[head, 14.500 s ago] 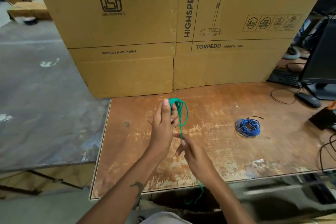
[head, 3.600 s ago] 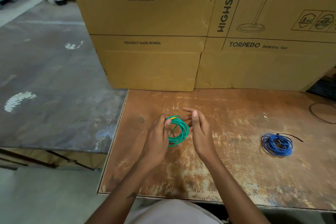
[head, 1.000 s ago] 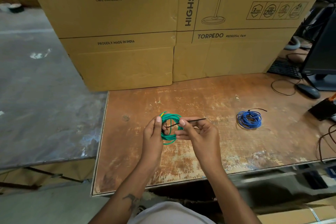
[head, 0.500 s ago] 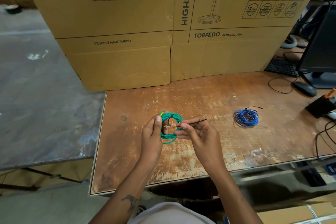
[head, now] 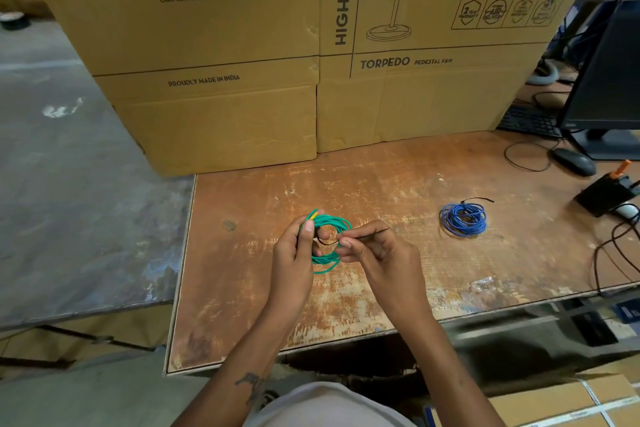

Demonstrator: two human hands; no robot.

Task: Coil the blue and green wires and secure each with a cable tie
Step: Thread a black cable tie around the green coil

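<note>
Now the black cable tie (head: 367, 234), a second ago merely held beside the green coil (head: 331, 242), seems threaded through it. The left hand (head: 294, 253) grips the coil above the table (head: 398, 281); the right hand (head: 377, 253) pinches the tie. Cinching remains. The blue coil (head: 463, 218) lies tied, well apart.

The left hand (head: 294, 250) grips the coiled green wire (head: 329, 239) above the worn brown wooden table (head: 398, 274), near its left edge. The right hand (head: 377, 253) pinches a thin black cable tie (head: 363, 236) that crosses the coil. A coiled blue wire (head: 463, 218), bound with a black tie, lies toward the right edge. Large brown cardboard cartons (head: 242, 45) stand along the far edge.
</note>
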